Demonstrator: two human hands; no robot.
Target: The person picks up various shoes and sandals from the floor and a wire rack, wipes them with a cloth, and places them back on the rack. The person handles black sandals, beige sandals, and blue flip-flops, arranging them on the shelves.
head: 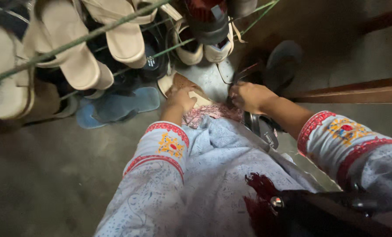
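Note:
My left hand [181, 99] presses down on a tan sandal with a brown insole [183, 81] lying on the floor. Its fingers curl over the sandal's near part. My right hand [247, 96] is closed around thin dark straps [244, 72] of another sandal, just right of the first. A dark sandal [262, 127] lies under my right wrist. Both arms wear pale blue patterned sleeves with red and yellow embroidered cuffs. My knee in the same cloth fills the bottom middle.
A green wire shoe rack [79, 40] at upper left holds several cream and white sandals. A blue slipper [117, 105] lies below it on the grey floor. A dark slipper [283, 61] sits beyond my right hand. A brown wooden bar [358, 90] crosses the right. A dark bag [318, 210] hangs at lower right.

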